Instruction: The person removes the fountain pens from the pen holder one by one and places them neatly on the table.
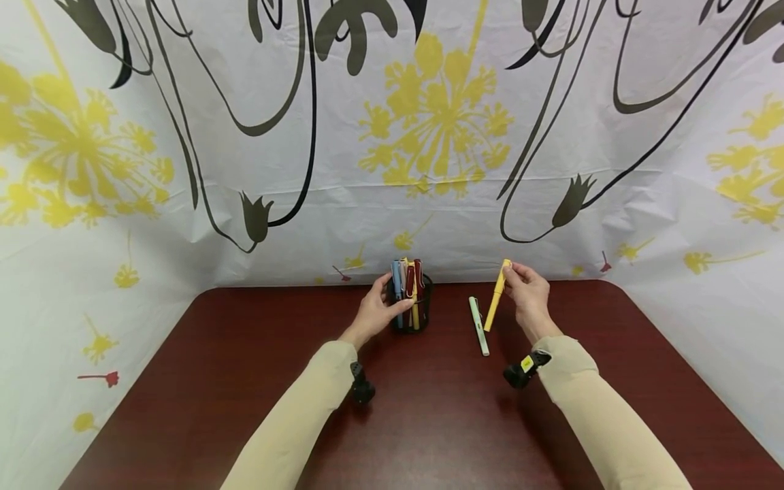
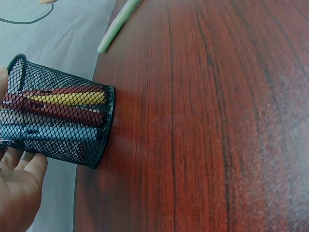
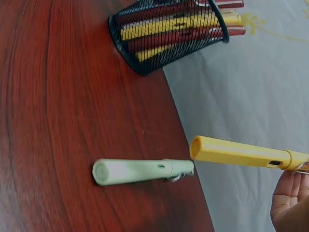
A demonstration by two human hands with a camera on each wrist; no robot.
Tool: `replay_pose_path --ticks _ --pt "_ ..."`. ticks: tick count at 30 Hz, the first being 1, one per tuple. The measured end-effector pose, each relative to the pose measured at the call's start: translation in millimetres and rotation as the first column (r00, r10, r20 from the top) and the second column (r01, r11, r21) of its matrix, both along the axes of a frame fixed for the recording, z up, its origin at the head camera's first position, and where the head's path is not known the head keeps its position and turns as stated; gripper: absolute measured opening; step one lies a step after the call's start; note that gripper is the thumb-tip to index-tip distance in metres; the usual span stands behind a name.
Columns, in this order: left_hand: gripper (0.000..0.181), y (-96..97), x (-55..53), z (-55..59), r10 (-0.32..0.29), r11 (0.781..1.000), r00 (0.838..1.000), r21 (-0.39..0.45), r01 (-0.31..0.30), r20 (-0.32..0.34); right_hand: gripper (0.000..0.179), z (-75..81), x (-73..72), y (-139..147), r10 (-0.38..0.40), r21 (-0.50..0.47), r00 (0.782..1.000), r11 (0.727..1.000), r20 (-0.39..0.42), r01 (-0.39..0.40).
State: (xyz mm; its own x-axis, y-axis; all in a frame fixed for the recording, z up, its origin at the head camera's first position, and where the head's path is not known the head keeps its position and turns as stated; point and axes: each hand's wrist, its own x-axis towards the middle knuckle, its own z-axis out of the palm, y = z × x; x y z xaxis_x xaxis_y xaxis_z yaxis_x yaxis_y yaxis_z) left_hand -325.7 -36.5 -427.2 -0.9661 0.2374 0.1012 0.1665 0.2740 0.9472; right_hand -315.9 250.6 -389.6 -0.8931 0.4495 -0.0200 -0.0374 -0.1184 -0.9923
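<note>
My left hand (image 1: 376, 309) grips a black mesh pen holder (image 2: 63, 72) around its side, thumb across the front. Several pens stand in it: blue (image 2: 53, 133), dark red (image 2: 72, 113) and yellow (image 3: 178, 24) ones. My right hand (image 1: 529, 294) pinches a yellow pen (image 3: 241, 153) near its clip end, the other end pointing down toward the table. Just left of it, a pale green pen (image 3: 135, 171) with a metal clip lies on the table. The right wrist view shows only part of the right hand's fingers.
The dark red-brown wooden table (image 1: 422, 422) runs back to a white cloth (image 1: 343, 163) with yellow and grey plant prints. Its back edge lies just behind the pen holder. A small black camera sits on each wrist, over beige sleeves (image 1: 306, 408).
</note>
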Motion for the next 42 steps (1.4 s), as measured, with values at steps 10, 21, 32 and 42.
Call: replay_pose_path --ticks 10,21,32,42 --pt "0.082 -0.7 -0.2 0.4 0.006 0.999 1.0 -0.032 -0.005 0.02 0.04 -4.7 0.2 11 0.065 0.061 0.996 0.996 0.064 -0.069" --pt "0.082 0.9 -1.2 -1.4 0.002 1.0 1.0 -0.012 -0.002 0.026 0.048 -13.2 2.2 21 0.106 0.136 0.986 0.983 0.131 -0.124" --pt "0.083 0.0 -1.4 -1.5 0.012 1.0 1.0 -0.028 -0.011 0.023 0.047 -24.4 -1.6 21 0.127 0.184 0.977 0.97 0.173 -0.159" --pt "0.083 0.2 -1.9 -1.0 0.011 1.0 1.0 -0.025 -0.01 0.025 0.044 -36.4 -7.9 24 0.137 0.259 0.969 0.947 0.206 -0.189"
